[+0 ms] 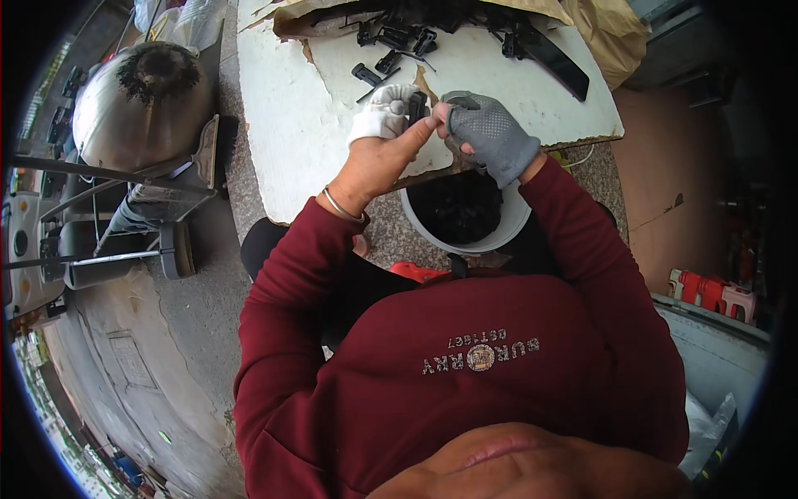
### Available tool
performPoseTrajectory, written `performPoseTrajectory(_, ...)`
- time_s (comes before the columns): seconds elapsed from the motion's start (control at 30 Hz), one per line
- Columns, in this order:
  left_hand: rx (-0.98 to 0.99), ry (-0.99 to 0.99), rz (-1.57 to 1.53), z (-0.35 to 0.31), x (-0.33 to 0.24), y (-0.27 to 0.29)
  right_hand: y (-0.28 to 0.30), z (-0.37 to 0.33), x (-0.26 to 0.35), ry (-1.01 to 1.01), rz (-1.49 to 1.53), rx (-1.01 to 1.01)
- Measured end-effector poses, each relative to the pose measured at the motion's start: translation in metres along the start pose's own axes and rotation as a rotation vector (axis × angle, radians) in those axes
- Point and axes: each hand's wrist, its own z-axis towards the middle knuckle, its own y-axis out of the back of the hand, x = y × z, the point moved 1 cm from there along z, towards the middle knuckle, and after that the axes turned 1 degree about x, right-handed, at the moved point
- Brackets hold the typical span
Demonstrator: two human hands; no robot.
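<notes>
My left hand [381,140], in a partial white glove with the thumb bare, is closed round a small black plastic part [417,105] above the table's near edge. Against it, my right hand [492,135] in a grey dotted fingerless glove is pinched, its fingertips meeting the left thumb tip. Whatever lies between those right fingers is hidden or too small to name. Several similar black plastic parts [391,61] lie loose on the worn white table [287,125] beyond my hands. Below the table edge, between my legs, stands a pale round bucket [467,249] with dark contents.
Brown paper [312,18] with more black parts lies at the table's far side. A flat black rectangular object [555,62] rests at the far right, near a brown bag [611,37]. A large rounded metal vessel [125,116] and metal frame [150,179] stand left.
</notes>
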Motion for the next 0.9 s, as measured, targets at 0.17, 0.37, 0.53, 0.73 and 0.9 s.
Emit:
performPoseTrajectory(0.17,-0.049,0.170,-0.124,0.001,0.007,0.009,0.000,-0.003,-0.013,0.041,-0.349,0.068)
performPoseTrajectory(0.37,-0.009,0.089,-0.042,0.005,0.005,-0.002,0.016,-0.012,-0.008,0.436,-0.429,-0.138)
performPoseTrajectory(0.53,0.166,0.185,0.007,-0.007,-0.010,-0.011,0.007,-0.005,-0.002,0.466,-0.243,-0.133)
performPoseTrajectory(0.73,0.001,0.267,0.127,-0.007,0.004,-0.006,0.006,-0.006,0.011,0.251,-0.361,-0.008)
performPoseTrajectory(0.9,0.103,0.239,0.107,-0.002,0.006,-0.003,0.001,0.001,0.009,0.082,-0.413,0.152)
